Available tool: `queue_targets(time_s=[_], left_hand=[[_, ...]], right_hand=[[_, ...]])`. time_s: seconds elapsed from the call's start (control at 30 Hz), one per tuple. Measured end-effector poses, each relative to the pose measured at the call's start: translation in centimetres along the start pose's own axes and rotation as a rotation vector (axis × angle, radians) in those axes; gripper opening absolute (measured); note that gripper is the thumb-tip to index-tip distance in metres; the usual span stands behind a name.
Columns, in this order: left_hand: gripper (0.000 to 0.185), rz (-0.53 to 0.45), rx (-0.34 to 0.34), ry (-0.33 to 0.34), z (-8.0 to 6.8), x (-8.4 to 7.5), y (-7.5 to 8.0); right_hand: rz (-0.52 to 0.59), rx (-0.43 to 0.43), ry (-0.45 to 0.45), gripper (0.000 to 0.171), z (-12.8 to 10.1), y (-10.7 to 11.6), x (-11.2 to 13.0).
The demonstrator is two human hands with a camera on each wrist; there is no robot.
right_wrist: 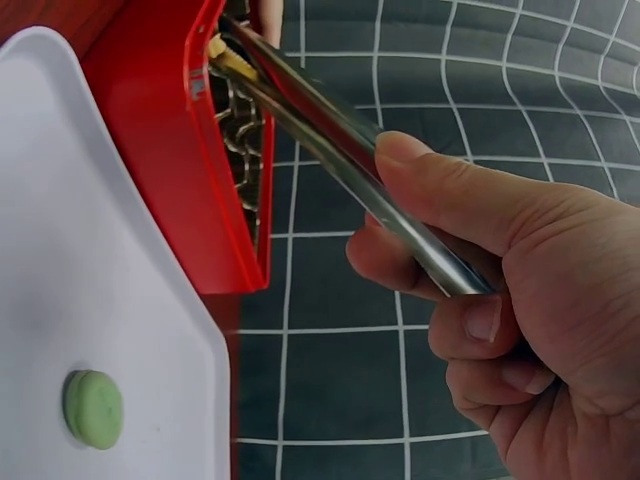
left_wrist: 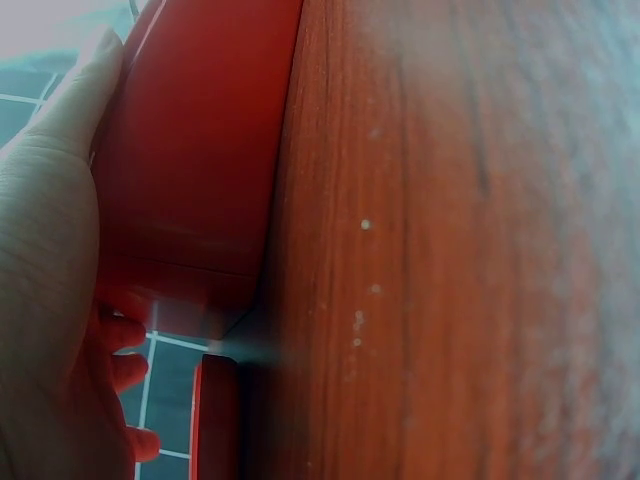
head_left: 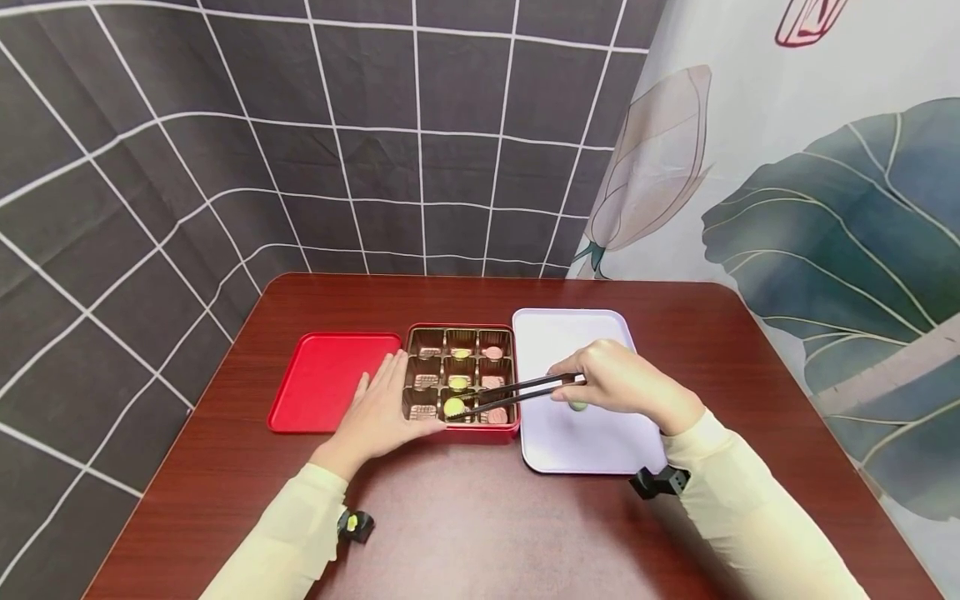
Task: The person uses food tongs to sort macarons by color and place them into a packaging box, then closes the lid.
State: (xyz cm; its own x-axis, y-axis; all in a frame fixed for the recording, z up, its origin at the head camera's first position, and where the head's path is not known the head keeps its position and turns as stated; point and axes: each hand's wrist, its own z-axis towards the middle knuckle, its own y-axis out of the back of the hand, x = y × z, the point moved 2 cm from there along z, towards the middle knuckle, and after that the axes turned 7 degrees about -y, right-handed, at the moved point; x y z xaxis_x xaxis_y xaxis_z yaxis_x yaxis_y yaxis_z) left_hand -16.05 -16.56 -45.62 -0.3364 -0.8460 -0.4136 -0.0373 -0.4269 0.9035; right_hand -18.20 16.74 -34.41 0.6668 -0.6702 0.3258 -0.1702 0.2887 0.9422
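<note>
Tongs (right_wrist: 400,230), one; yellow macarons (head_left: 453,407), three; box (head_left: 480,435), one.

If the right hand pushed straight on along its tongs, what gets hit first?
Tongs leading, probably the gold insert's divider just left of the yellow macaron between the tips; depth is unclear.

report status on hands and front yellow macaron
Right hand gripping tongs; left hand against red box. Yellow macaron between tongs' tips, box's front row, grip unclear. Nothing visibly in the way.
</note>
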Motion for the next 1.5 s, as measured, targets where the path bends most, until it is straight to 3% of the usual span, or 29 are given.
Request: queue_targets(time_s=[0.2,0.5,1.0,1.33,1.5], left_hand=[[0.128,-0.003,-0.009,-0.007,0.0,0.0,0.0],[0.13,-0.006,-0.011,-0.009,-0.1,-0.2,0.2],[0.13,-0.003,-0.016,-0.017,-0.2,0.0,0.1],[0.123,-0.022,-0.005,-0.004,-0.2,0.0,-0.1],[0.125,-0.015,-0.013,-0.011,-0.2,0.0,0.0]], right_hand=[[-0.051,0.012,0.026,0.025,0.5,0.8,1.0],[-0.142,0.044,0.066,0.012,1.8,1.4,2.4],[-0.153,0.054,0.037,0.016,1.9,1.5,3.0],[-0.107,-0.005,0.0,0.021,-0.1,1.1,1.5],[-0.087,-0.107,-0.032,0.024,-2.0,1.1,0.0]])
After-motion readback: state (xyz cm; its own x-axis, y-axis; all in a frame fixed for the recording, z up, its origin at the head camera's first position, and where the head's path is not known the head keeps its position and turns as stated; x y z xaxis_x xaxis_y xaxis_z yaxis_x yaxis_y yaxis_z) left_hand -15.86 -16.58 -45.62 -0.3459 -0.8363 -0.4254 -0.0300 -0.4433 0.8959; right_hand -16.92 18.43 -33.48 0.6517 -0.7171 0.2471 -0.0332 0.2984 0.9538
